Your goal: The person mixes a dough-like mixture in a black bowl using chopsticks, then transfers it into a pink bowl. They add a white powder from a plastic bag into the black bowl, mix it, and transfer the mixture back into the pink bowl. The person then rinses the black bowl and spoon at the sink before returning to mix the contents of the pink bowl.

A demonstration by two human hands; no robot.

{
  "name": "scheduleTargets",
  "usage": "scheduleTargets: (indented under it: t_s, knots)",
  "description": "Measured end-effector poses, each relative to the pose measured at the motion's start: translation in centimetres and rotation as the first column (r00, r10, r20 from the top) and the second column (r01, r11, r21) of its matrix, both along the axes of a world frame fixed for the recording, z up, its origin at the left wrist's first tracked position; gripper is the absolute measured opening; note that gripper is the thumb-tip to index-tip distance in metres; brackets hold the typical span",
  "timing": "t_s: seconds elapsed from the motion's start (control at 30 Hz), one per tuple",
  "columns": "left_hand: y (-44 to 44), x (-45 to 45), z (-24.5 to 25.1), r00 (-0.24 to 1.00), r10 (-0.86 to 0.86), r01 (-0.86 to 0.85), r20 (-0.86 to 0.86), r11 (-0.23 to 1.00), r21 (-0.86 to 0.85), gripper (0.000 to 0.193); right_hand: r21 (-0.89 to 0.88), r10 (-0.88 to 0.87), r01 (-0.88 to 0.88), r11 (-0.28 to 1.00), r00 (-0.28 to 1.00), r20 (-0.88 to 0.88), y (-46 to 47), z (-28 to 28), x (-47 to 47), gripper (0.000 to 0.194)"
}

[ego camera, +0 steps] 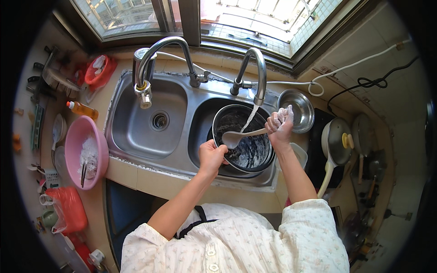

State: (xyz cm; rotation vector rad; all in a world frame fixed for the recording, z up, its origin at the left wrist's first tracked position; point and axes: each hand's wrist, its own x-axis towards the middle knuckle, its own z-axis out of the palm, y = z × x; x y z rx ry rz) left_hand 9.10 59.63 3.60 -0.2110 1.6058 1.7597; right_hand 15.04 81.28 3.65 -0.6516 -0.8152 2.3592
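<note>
In the right basin of the steel double sink [149,150] a dark pot [252,153] with white residue inside is held tilted. My left hand [212,156] grips its near left rim. Water runs into it from the right faucet [263,76]. My right hand [280,127], coated with white paste, holds a light-coloured ladle [234,138] by its handle, the bowl over the pot's left part. The left faucet [177,40] arches over the left basin. A pink plastic basin [103,150] at the left holds a white powdery mass and chopsticks [83,174].
A steel bowl [300,111] and a plastic container [300,155] stand right of the sink. A lidded pan [336,141] sits on the black cooktop [315,150]. On the left are a bottle of orange liquid [83,110], red plastic bags [70,208] and knives on a wall rack [51,68].
</note>
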Motion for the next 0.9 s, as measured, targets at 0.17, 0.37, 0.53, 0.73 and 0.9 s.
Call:
scheduleTargets:
  t_s: [0.17, 0.37, 0.53, 0.73, 0.9]
  knots:
    - [0.7, 0.5, -0.3, 0.993, -0.062, 0.052, -0.097, 0.993, -0.103, 0.004, 0.401, 0.159, -0.140, 0.905, 0.987, -0.014, 1.1, -0.9, 0.7, 0.046]
    - [0.0, 1.0, -1.7, 0.830, -0.166, -0.013, -0.533, 0.949, -0.315, 0.015, 0.237, 0.311, -0.334, 0.912, 0.941, 0.132, -3.0, -0.9, 4.5, 0.049]
    - [0.4, 0.5, -2.6, 0.960, -0.010, -0.034, -0.280, 0.987, -0.155, 0.013, -0.110, -0.119, 0.118, 0.987, 0.993, 0.004, -6.2, -0.7, 2.8, 0.050]
    - [-2.2, -0.8, -1.4, 0.986, 0.134, -0.142, 0.102, 0.987, 0.079, 0.008, 0.110, -0.230, 0.221, 0.969, 0.970, 0.079, -2.7, 0.2, 3.6, 0.048]
    - [-3.8, -0.9, 0.2, 0.994, 0.095, -0.097, 0.044, 0.994, 0.048, 0.008, 0.157, -0.161, 0.144, 0.977, 0.982, 0.100, -0.9, -1.6, 3.7, 0.045]
